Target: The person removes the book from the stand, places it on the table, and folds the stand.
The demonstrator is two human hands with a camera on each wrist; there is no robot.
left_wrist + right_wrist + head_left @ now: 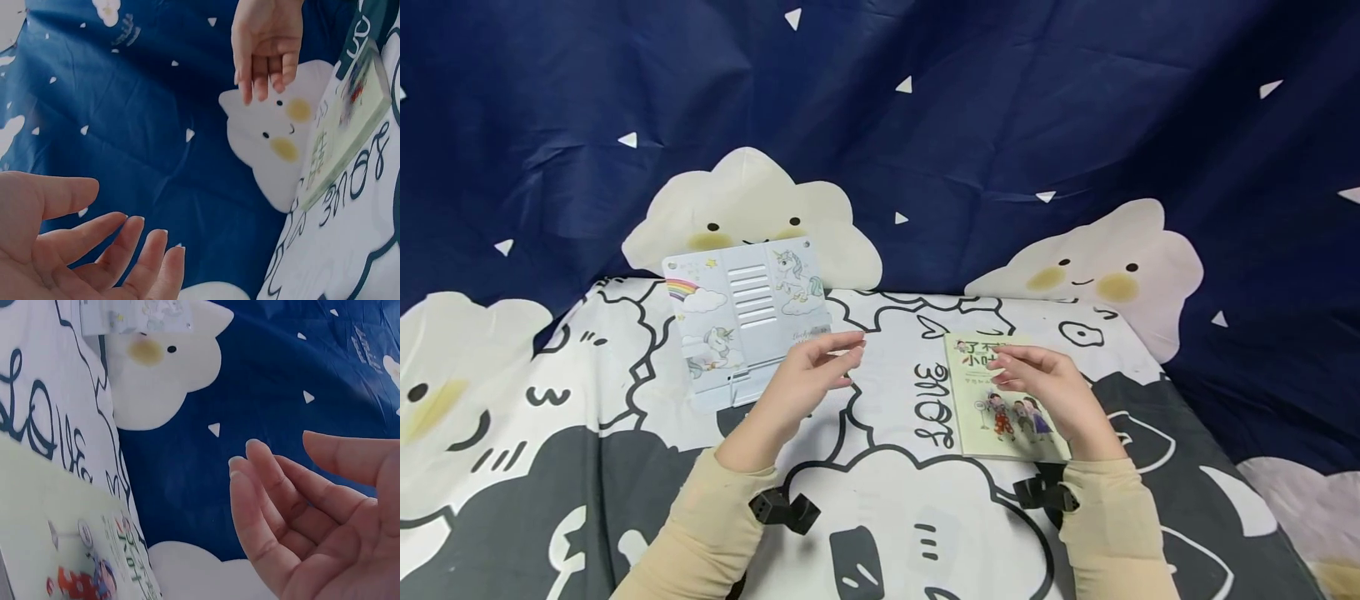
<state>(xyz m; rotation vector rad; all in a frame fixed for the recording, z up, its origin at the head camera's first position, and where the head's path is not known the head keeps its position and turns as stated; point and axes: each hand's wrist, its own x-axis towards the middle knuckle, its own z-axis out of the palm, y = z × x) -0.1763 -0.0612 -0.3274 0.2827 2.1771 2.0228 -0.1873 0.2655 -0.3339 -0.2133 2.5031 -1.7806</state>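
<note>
A pale blue book stand (pixel 703 287) with unicorn and rainbow pictures stands tilted back at the left of the head view. My left hand (pixel 805 375) is in front of its right lower corner, fingers loosely bent and holding nothing. To the right, a light green book (pixel 973 433) with cartoon children on its cover lies flat. My right hand (pixel 1052 387) hovers over the book and hides part of its title; the fingers are relaxed with nothing between them. In the left wrist view, both hands are apart from the book (pixel 356 125).
A cloth (pixel 895 492) with black-and-white cartoon print covers the surface. Behind it hangs a dark blue curtain (pixel 970 125) with clouds and small white triangles. Black wrist cameras (pixel 784 510) sit on the sleeves.
</note>
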